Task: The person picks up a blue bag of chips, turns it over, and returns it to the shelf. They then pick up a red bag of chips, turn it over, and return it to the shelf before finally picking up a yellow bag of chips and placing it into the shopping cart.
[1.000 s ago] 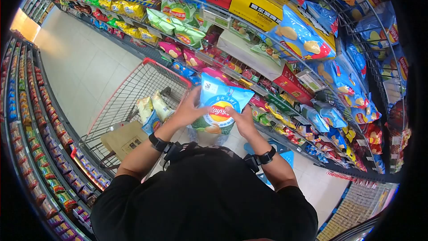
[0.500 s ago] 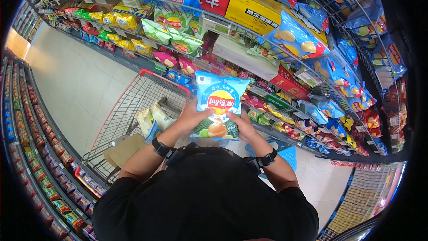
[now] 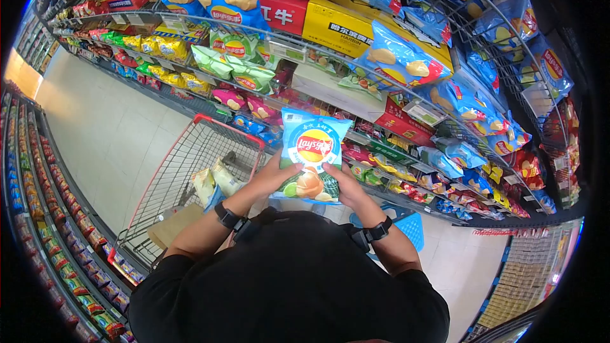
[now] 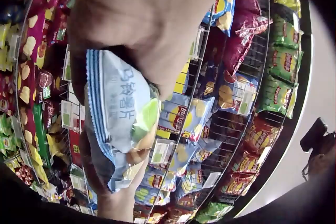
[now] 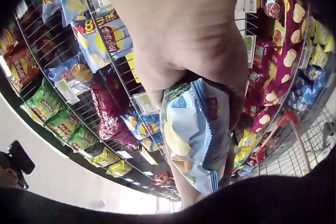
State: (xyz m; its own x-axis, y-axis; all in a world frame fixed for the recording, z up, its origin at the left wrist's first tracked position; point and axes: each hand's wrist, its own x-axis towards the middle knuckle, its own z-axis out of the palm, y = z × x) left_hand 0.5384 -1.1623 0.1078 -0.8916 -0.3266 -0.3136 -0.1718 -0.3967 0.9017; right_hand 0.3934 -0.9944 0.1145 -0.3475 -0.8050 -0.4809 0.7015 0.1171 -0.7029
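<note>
A light blue bag of potato chips (image 3: 311, 152) with a round red and yellow logo is held upright in front of the chest, its printed face toward the head camera. My left hand (image 3: 274, 176) grips its left side, thumb laid across the front. On the right side my right hand (image 3: 346, 184) holds it the same way, thumb on the front. In the left wrist view the bag's (image 4: 118, 113) crimped bottom edge and side show below the hand. The right wrist view shows the bag (image 5: 191, 132) in the hand's grasp; the fingers behind it are mostly hidden.
A shopping cart (image 3: 202, 121) with a red rim stands at the left, with a few packages (image 3: 216, 181) and a cardboard piece (image 3: 175, 228) inside. Wire shelves of snacks run ahead and right, with a yellow box (image 3: 340, 25). A blue stool (image 3: 406, 230) is on the floor at right.
The bag has gone from tilted to more upright, its front now facing the head camera more squarely. Both hands stay on its sides. The head view has shifted slightly.
</note>
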